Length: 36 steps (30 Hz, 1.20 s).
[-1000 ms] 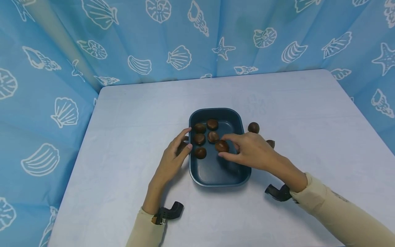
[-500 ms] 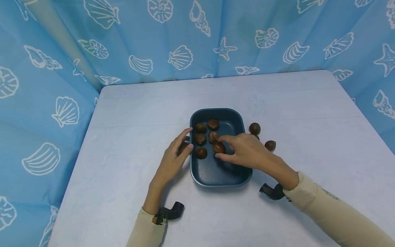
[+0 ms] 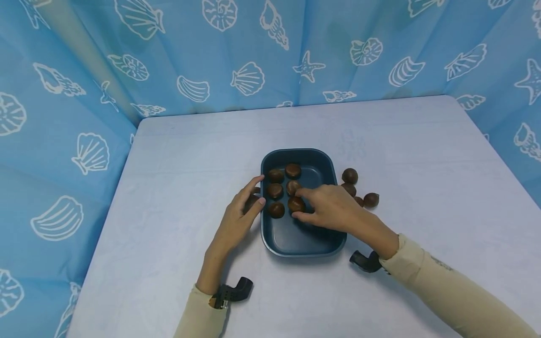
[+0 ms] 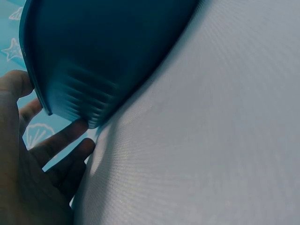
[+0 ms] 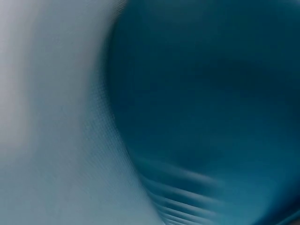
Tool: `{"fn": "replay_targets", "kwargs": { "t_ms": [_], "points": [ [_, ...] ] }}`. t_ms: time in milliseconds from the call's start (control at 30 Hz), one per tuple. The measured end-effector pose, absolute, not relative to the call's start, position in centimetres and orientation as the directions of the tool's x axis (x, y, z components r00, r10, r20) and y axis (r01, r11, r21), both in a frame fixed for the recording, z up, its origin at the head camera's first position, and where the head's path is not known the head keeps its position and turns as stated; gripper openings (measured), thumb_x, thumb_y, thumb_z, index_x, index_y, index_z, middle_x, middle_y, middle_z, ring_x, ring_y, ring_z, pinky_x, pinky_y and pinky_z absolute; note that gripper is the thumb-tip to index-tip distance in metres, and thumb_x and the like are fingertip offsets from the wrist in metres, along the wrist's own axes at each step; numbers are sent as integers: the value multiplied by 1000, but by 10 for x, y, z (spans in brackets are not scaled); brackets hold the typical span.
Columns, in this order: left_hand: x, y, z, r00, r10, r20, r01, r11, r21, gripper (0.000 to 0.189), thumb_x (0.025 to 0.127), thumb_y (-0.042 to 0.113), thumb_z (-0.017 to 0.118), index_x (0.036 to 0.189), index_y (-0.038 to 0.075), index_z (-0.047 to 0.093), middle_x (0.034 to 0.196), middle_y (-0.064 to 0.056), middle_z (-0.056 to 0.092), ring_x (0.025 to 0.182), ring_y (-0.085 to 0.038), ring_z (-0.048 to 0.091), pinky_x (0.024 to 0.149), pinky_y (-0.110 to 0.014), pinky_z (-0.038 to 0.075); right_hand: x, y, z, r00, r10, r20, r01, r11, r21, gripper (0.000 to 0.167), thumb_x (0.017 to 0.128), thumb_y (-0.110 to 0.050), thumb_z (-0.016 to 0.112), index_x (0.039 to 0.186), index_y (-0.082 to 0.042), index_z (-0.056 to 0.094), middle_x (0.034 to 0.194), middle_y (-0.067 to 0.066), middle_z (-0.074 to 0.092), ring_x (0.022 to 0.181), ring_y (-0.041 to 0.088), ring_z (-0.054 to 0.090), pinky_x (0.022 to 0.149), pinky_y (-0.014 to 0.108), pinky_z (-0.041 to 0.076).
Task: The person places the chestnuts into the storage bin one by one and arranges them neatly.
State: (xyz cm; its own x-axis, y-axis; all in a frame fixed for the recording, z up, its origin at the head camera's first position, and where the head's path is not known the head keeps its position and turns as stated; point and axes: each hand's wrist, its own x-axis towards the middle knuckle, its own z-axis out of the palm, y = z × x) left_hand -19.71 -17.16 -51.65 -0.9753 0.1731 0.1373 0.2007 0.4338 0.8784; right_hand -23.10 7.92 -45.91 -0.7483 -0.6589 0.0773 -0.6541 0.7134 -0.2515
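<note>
In the head view my right hand [image 3: 331, 206] reaches over the right rim of a dark blue tray [image 3: 304, 243]. Its thumb and index finger pinch a glossy brown chestnut [image 3: 296, 204], low inside the tray. Just behind it sits another chestnut [image 3: 293, 188], with one more chestnut [image 3: 293, 171] beyond. A left column holds a front chestnut [image 3: 276, 210], a middle chestnut [image 3: 275, 191] and a back chestnut [image 3: 276, 176]. My left hand [image 3: 237, 216] rests its fingertips on the tray's left side; the left wrist view shows these fingers [image 4: 61, 140] loosely spread against the ribbed wall.
Several chestnuts lie on the white tabletop right of the tray, among them a far chestnut [image 3: 350, 176] and an outer chestnut [image 3: 371, 200]; my right hand partly covers others. A blue shell-print curtain [image 3: 270, 56] hangs behind the table [image 3: 190, 155]. The right wrist view shows mostly the tray's outer wall [image 5: 197, 117].
My right hand has moved left and lowered its chestnut into the right column, beside the front left one. More loose chestnuts show past the wrist. My left hand has stayed put.
</note>
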Motion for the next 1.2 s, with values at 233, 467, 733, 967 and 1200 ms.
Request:
{"fn": "replay_targets", "kwargs": {
  "t_ms": [233, 467, 733, 967, 1200],
  "points": [
    [-197, -172, -516, -976, 174, 128, 194, 443, 876, 50, 102, 51, 50, 150, 53, 34, 137, 0, 55, 122, -18, 55, 106, -51, 39, -233, 77, -465, -753, -655, 66, -652, 727, -217, 45, 88, -44, 76, 109, -4, 70, 49, -7, 38, 40, 6, 38, 39, 21, 29],
    [-196, -171, -517, -978, 164, 131, 192, 451, 872, 50, 103, 49, 51, 150, 51, 35, 136, 1, 56, 121, -17, 55, 105, -51, 40, -231, 78, -470, -752, -649, 111, -657, 727, -198, 46, 88, -48, 75, 111, -9, 68, 48, -8, 36, 39, 7, 37, 39, 22, 28],
    [-195, -170, -517, -980, 161, 119, 179, 438, 881, 49, 103, 48, 51, 149, 52, 36, 136, 0, 56, 120, -17, 56, 104, -50, 42, -226, 90, -479, -763, -481, 431, -646, 562, -517, 29, 89, -29, 77, 110, -10, 72, 57, -12, 40, 45, 3, 35, 42, 24, 32],
    [-196, -169, -517, -980, 169, 109, 174, 440, 881, 50, 103, 46, 51, 150, 51, 35, 136, 0, 55, 121, -18, 55, 103, -51, 42, -229, 108, -484, -712, -332, 619, -700, 413, -583, 21, 86, -10, 77, 106, -10, 72, 63, -9, 44, 52, 5, 39, 50, 21, 36],
    [-195, -168, -516, -978, 175, 114, 180, 436, 882, 50, 103, 48, 51, 150, 52, 34, 137, -1, 56, 122, -18, 55, 104, -52, 40, -234, 132, -491, -677, -298, 673, -714, 488, -502, 22, 83, -8, 77, 105, -7, 72, 66, -4, 44, 57, 5, 38, 54, 21, 33]
  ]
}}
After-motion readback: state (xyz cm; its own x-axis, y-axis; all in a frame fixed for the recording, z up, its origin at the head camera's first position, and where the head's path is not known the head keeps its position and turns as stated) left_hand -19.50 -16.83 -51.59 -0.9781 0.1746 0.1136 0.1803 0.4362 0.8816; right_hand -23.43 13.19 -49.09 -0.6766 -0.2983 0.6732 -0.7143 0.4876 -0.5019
